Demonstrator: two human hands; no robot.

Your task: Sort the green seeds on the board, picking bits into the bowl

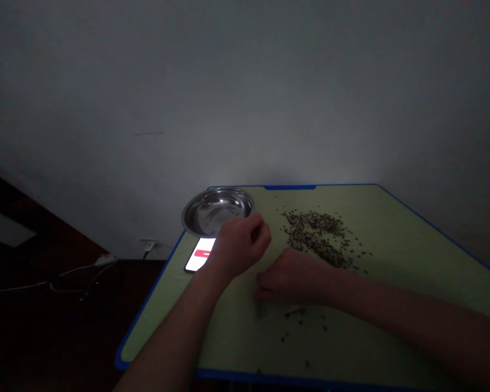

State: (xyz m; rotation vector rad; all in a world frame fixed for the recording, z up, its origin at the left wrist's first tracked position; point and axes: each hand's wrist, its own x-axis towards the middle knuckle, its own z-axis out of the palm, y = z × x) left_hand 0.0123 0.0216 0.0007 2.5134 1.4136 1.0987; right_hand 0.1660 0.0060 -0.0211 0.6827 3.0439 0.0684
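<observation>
My left hand (242, 246) is raised over the table, just in front of the steel bowl (218, 215), with its fingers curled closed. Whatever it may pinch is too small or dark to see. Lower and to the right, my right hand (291, 276) is closed too, its fingers pointing left and slightly blurred. Beneath its fingers shows a faint, see-through edge that I cannot make out. Behind my right wrist lies a spread heap of small dark and pale seeds (316, 235). Several loose seeds (301, 322) are scattered nearer the front edge.
A phone (195, 260) with a lit white screen and red bar lies beside the bowl, partly behind my left forearm. The pale green table (396, 239) has a blue rim and stands against a grey wall (294, 98). White cables (71, 270) and a wall socket (149, 245) are at left.
</observation>
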